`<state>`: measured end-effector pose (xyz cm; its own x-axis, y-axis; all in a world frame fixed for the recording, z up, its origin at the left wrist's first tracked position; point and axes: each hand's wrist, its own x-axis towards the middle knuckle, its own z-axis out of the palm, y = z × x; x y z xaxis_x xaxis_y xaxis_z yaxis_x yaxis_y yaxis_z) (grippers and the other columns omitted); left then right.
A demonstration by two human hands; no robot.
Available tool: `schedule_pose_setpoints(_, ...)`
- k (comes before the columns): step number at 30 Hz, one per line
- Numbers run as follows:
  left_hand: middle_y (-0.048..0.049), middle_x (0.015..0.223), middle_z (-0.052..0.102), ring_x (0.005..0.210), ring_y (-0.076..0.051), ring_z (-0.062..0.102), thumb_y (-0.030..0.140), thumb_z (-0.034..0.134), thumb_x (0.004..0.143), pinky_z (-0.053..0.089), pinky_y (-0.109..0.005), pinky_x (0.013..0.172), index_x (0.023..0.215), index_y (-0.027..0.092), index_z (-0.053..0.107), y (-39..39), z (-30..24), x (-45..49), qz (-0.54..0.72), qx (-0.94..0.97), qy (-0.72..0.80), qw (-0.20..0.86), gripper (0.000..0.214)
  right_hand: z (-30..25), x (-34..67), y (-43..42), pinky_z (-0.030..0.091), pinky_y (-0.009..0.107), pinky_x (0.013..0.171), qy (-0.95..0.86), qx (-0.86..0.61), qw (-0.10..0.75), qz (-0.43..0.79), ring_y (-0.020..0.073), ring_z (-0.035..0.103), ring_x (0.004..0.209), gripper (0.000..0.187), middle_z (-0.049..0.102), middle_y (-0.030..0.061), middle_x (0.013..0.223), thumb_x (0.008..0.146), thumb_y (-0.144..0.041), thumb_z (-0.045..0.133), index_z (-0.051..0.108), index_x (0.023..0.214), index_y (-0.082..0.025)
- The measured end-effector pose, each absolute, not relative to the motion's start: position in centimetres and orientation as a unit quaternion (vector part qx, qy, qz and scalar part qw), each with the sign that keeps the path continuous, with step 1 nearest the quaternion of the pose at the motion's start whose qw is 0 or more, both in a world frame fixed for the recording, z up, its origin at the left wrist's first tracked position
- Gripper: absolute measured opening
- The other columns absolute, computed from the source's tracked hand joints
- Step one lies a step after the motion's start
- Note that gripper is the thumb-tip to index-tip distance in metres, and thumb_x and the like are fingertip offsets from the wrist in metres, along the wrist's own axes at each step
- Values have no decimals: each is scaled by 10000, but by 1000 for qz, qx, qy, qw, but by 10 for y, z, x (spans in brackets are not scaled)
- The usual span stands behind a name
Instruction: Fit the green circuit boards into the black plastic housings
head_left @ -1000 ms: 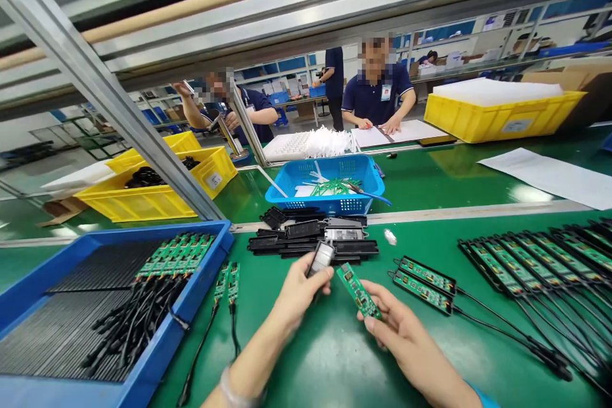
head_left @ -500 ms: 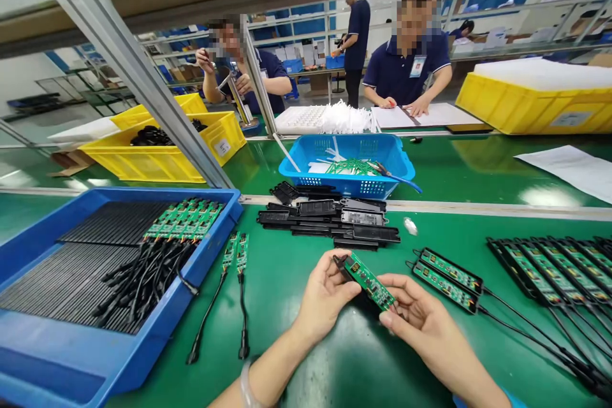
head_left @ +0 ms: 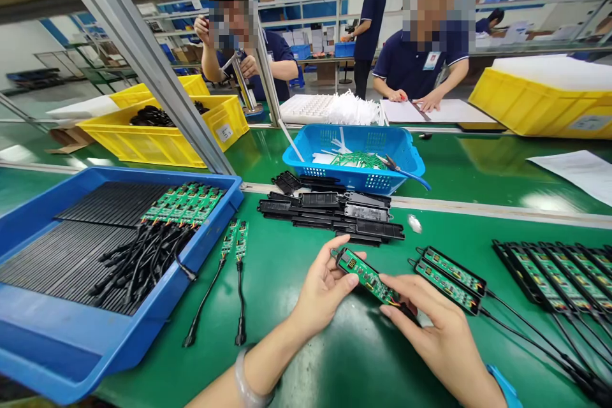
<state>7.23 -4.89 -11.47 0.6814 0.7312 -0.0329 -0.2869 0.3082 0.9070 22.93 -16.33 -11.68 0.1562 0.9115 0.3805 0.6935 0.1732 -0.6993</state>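
A green circuit board (head_left: 367, 275) with a small digit display lies in a narrow black case, held tilted above the green bench. My left hand (head_left: 325, 284) grips its upper left end, thumb on the near edge. At the lower right end, my right hand (head_left: 433, 319) has its fingertips on the board's edge and its thumb underneath, close to the wires and black cable. To the right rest two cased boards (head_left: 449, 277) with cables. Left of my hands are two bare boards (head_left: 235, 239) with black cables. Black case parts (head_left: 329, 207) are piled beyond my hands.
A blue tray (head_left: 57, 344) with boards and black strips stands at left. Behind the case pile is a blue basket (head_left: 356, 172) with ties and cutters. Several cased boards (head_left: 557, 277) line the right side. A metal post (head_left: 153, 64) slants across; co-workers sit opposite.
My right hand has shifted its hold at the cable end, its fingers now over the board's edge. The case shows more clearly around the board. The view has moved slightly.
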Motion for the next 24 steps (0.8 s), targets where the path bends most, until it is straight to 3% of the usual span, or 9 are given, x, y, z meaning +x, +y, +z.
schedule_pose_setpoints(9,-132,1109,645,975,-189,613,257,703,766,447,-357,906,1365,198,221,-57,-116,76,315,461,208,803,771,-121,227,-160,466,253,583,-644,-625,425,122,144,530,661,353,477,3,785,851,-166,599,547,1189,-255)
schedule_pose_setpoints(15,-84,1002,673,921,-157,617,214,686,780,464,-323,864,1390,207,159,-64,-121,81,340,461,242,783,807,-126,219,-162,487,257,604,-619,-645,422,151,132,524,660,400,469,22,879,851,-196,591,477,1229,-259)
schedule_pose_setpoints(20,-62,943,671,904,-157,619,205,682,776,467,-316,859,1391,188,181,-67,-120,81,332,458,249,786,794,-125,218,-163,515,280,628,-554,-658,414,296,168,570,772,492,529,75,1063,851,-336,579,423,1313,-265)
schedule_pose_setpoints(24,-70,986,658,665,-115,621,235,676,779,499,-262,621,1401,240,138,-69,-118,80,305,454,258,796,822,-118,218,-159,527,310,676,-472,-592,410,508,166,608,732,499,639,66,938,927,-423,420,392,1380,-215)
